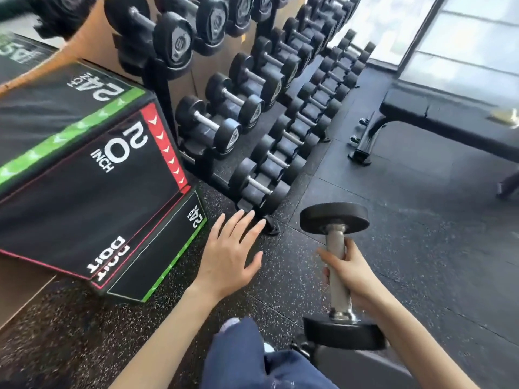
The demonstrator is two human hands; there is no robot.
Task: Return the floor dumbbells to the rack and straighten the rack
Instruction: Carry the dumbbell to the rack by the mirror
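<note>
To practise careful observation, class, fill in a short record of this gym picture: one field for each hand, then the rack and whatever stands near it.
right hand: grips the dumbbell by its metal handle, roughly upright, off the floor
left hand: open, fingers spread, holds nothing, near the rack's foot
rack: tiers filled with rows of black dumbbells
box: left of the rack, marked 20 INCH and 24 INCH
bench: black, to the right
floor: dark speckled rubber tiles

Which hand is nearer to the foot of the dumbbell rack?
Left. The left hand nearly touches the rack foot with its fingers; the right hand is farther right, gripping a dumbbell.
</note>
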